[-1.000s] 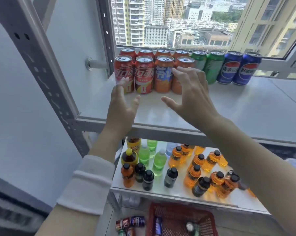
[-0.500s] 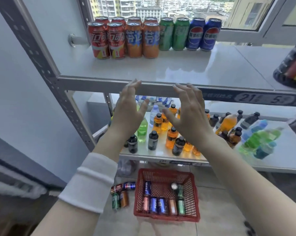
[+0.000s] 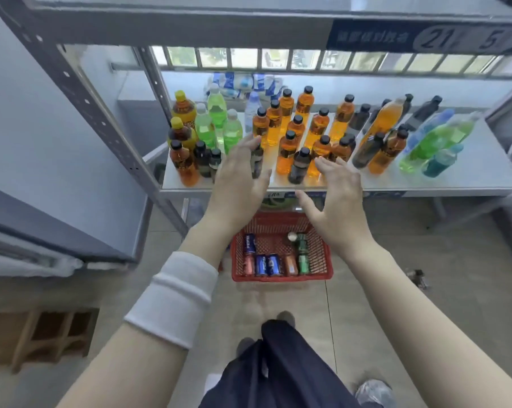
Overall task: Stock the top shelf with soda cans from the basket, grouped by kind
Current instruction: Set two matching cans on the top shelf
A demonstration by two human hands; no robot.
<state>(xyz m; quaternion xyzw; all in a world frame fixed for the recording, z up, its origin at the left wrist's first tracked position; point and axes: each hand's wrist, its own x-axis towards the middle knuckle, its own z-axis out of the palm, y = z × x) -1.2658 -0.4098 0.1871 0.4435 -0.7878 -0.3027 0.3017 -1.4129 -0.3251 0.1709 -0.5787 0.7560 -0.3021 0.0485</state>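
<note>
A red plastic basket [image 3: 324, 271] stands on the floor under the shelving. Several soda cans lie in it: blue cans [image 3: 267, 264], red and orange cans [image 3: 290, 265] and green cans [image 3: 302, 256]. My left hand [image 3: 238, 179] and my right hand [image 3: 338, 198] hover side by side above the basket, fingers spread and relaxed, holding nothing. A white wristband sits on my left forearm. Only the front edge of the top shelf [image 3: 190, 26] shows at the top of the view; the cans on it are out of sight.
The lower shelf [image 3: 469, 175] carries many orange, green, dark and clear drink bottles, some lying over at the right. A grey upright post [image 3: 81, 101] slants at the left. My legs and shoes are below. A small dark object [image 3: 418, 276] lies on the floor right.
My view has tilted down from the top shelf to the basket. Both empty hands have come down from the row of cans on the shelf to above the basket.
</note>
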